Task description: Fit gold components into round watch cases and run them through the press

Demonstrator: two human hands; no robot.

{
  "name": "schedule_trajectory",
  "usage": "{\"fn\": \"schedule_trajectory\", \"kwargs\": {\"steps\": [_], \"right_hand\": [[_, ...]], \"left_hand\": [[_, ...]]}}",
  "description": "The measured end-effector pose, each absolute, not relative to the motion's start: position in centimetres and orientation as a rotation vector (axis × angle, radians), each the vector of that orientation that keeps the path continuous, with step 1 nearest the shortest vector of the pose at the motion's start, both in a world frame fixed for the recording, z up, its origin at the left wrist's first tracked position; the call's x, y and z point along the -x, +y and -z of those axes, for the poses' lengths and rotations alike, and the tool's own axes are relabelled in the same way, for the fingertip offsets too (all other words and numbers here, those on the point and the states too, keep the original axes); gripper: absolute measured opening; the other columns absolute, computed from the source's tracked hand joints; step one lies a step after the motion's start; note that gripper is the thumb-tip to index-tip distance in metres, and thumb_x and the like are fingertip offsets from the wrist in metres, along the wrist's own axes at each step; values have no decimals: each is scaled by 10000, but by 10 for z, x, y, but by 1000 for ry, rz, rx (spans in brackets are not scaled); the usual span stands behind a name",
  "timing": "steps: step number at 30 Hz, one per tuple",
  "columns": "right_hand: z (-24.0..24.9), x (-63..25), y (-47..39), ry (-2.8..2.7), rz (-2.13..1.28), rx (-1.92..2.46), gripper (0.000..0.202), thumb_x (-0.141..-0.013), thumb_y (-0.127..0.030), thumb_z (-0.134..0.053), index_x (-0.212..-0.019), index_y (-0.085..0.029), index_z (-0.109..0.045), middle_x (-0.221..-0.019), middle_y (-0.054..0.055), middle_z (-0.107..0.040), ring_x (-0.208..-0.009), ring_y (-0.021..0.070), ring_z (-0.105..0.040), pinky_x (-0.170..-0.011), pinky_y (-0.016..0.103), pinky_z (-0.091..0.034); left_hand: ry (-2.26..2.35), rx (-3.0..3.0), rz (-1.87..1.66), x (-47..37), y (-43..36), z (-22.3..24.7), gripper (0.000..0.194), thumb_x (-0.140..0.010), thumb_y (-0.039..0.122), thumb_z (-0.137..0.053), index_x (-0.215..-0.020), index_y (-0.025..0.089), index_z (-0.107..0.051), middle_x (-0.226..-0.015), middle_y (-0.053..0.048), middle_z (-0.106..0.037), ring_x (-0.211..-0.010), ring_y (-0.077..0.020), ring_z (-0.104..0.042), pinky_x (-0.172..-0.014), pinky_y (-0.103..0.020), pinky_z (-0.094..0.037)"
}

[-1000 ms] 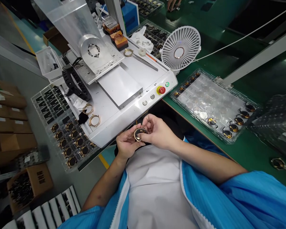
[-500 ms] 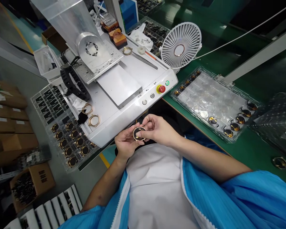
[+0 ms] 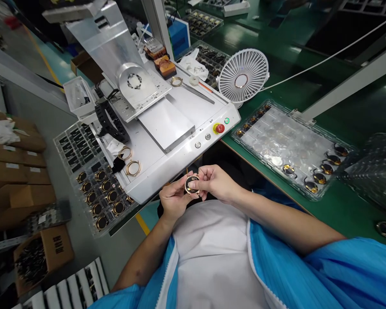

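Between my hands, just in front of my belly, is a round watch case [image 3: 191, 184] with a gold rim and a dark inside. My left hand [image 3: 173, 198] grips it by the rim from the left. With the thumb of my right hand [image 3: 216, 184] I press on the dark inside, while its other fingers close around the right edge. Two gold rings [image 3: 133, 168] lie on the left corner of the white machine [image 3: 180, 165], beyond my left hand. Part of the case is covered by my fingers.
A clear tray [image 3: 260, 146] with several dark round parts is on the green table at right. Another tray [image 3: 94, 197] of gold-rimmed parts sits left of the machine. A white fan [image 3: 242, 79], a red stop button [image 3: 219, 128] and tweezers [image 3: 199, 94] are farther back.
The whole view has shifted, so the scene sits slightly lower in it. Both hands keep hold of the watch case, and my right thumb still rests on its inside.
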State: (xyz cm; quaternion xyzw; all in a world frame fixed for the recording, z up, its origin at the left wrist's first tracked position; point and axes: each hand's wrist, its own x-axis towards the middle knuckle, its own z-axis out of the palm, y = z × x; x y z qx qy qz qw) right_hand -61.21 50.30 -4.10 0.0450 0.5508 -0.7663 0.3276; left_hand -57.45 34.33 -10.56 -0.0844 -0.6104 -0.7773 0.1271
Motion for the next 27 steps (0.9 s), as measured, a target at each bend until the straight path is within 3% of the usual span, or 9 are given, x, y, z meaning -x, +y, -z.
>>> {"fn": "schedule_trajectory", "kwargs": {"steps": [4, 7, 9, 12, 14, 17, 21, 24, 27], "right_hand": [[48, 620, 500, 1589, 1897, -48, 589, -546, -595, -964, -662, -173, -569, -511, -12, -633, -437, 108, -588, -381, 192, -511], [49, 645, 502, 1796, 1826, -1, 528, -609, -526, -969, -762, -171, -610, -556, -18, -641, -467, 116, -601, -350, 172, -466], [45, 672, 505, 1983, 1882, -75, 458, -712, -460, -937, -834, -189, -589, -563, -41, -627, -419, 109, -565, -318, 182, -435], [35, 715, 506, 2167, 1955, -238, 302, -899, -359, -800, -853, -212, -540, -517, -71, -584, -325, 97, -472, -287, 206, -385], [28, 735, 506, 2201, 1931, -274, 287, -953, -293, -731, -777, -213, -519, -474, -74, -548, -296, 84, -422, -287, 203, -347], [22, 742, 506, 2213, 1968, -217, 374, -935, -279, -737, -669, -213, -482, -444, -74, -510, -292, 62, -378, -306, 194, -315], [16, 707, 507, 2072, 2086, 17, 421, -814, -450, -832, -665, -214, -517, -453, -60, -529, -319, 69, -390, -328, 202, -306], [13, 668, 506, 1895, 1944, 182, 455, -700, -525, -887, -682, -199, -571, -485, -40, -576, -342, 77, -433, -341, 200, -310], [15, 640, 503, 1793, 1843, 229, 442, -680, -515, -891, -697, -187, -595, -502, -34, -597, -353, 80, -459, -349, 194, -327]], "left_hand": [[-1687, 92, 2351, 573, 345, 105, 443, -739, 274, -926, -1161, 287, -793, -1166, -84, -809, -1080, -266, -781, -959, -400, -651], [-1619, -16, 2460, 572, 343, 100, 381, -802, 324, -881, -1162, 272, -767, -1185, -85, -794, -1122, -279, -764, -995, -439, -631], [-1636, -23, 2517, 573, 338, 95, 364, -820, 327, -864, -1160, 272, -746, -1175, -76, -777, -1063, -279, -783, -935, -440, -654], [-1763, 64, 2444, 576, 330, 89, 471, -771, 265, -900, -1206, 267, -721, -1137, -67, -758, -921, -229, -804, -821, -355, -671], [-1833, 115, 2299, 578, 327, 87, 616, -707, 224, -940, -1271, 255, -695, -1131, -78, -761, -870, -194, -794, -778, -303, -662], [-1905, 147, 2066, 578, 327, 86, 745, -683, 201, -951, -1359, 223, -641, -1155, -120, -773, -954, -214, -787, -809, -305, -660], [-1987, 228, 1780, 574, 330, 83, 838, -717, 148, -920, -1464, 232, -549, -1215, -139, -774, -1060, -229, -779, -916, -331, -650], [-2063, 235, 1643, 572, 331, 80, 884, -734, 159, -913, -1509, 231, -494, -1261, -158, -761, -1076, -235, -778, -914, -332, -655], [-2116, 231, 1582, 571, 332, 77, 864, -755, 196, -904, -1512, 216, -488, -1266, -168, -759, -1089, -251, -777, -915, -351, -660]]}}
